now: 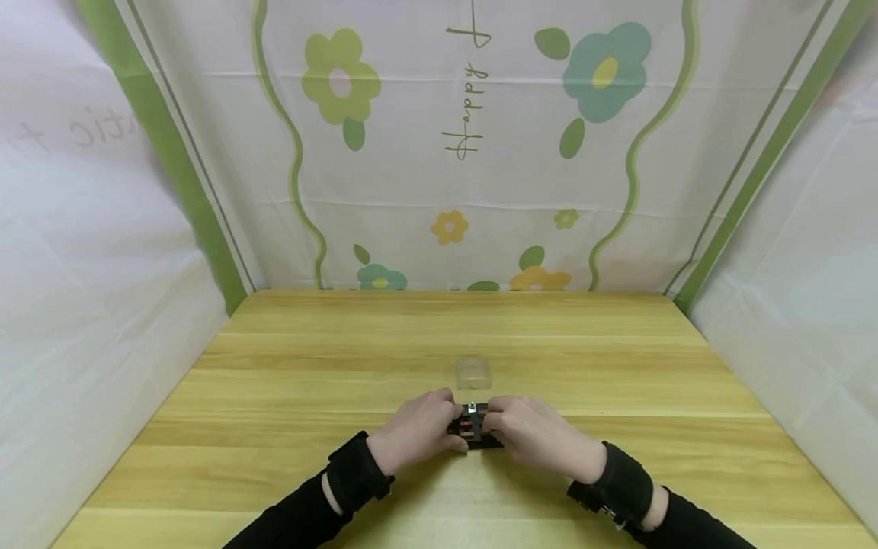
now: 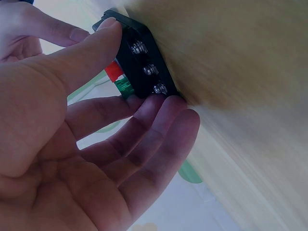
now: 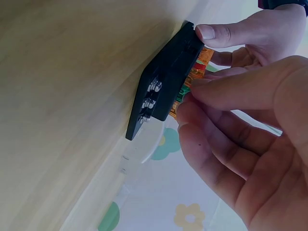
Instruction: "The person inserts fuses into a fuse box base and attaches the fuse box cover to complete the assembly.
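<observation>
A black fuse block [image 1: 473, 418] lies on the table in front of the person, with metal screw terminals along its side. Coloured blade fuses stand in it: a red fuse [image 2: 114, 71], a green fuse [image 3: 182, 92] and orange ones. The left hand [image 1: 420, 431] grips the block at its left end, thumb on the near edge and fingers on the far edge. At the right part of the block, the right hand [image 1: 542, 431] pinches a blade fuse between thumb and index finger, next to the green one. Its fingertips hide most of that fuse.
A clear plastic cover [image 1: 473, 374] lies on the wooden table [image 1: 329, 366] just beyond the block. White cloth with printed flowers [image 1: 453, 183] hangs behind the table's far edge, and more cloth hangs at both sides.
</observation>
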### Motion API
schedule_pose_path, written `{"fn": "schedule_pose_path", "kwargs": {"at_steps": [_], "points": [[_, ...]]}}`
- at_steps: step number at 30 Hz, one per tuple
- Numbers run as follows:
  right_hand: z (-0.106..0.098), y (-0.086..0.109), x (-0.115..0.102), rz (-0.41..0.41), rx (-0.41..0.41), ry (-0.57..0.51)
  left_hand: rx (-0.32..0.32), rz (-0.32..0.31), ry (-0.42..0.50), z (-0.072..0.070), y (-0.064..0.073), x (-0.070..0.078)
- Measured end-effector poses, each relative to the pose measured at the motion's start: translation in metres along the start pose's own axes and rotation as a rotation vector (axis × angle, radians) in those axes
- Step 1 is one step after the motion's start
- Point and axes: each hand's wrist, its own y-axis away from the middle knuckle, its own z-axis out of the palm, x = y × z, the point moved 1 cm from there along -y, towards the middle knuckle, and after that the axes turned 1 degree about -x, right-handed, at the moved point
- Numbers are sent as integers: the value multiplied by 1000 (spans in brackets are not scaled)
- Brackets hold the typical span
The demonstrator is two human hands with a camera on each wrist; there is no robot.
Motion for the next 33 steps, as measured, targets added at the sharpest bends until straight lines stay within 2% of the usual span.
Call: {"fn": "schedule_pose_path", "kwargs": {"at_steps": [15,33], "points": [[1,0,-1,-37,60,33,-2,2,-10,0,0,0],[0,-3,-7,-17,38,94,-7,-5,4,0,1,0]]}}
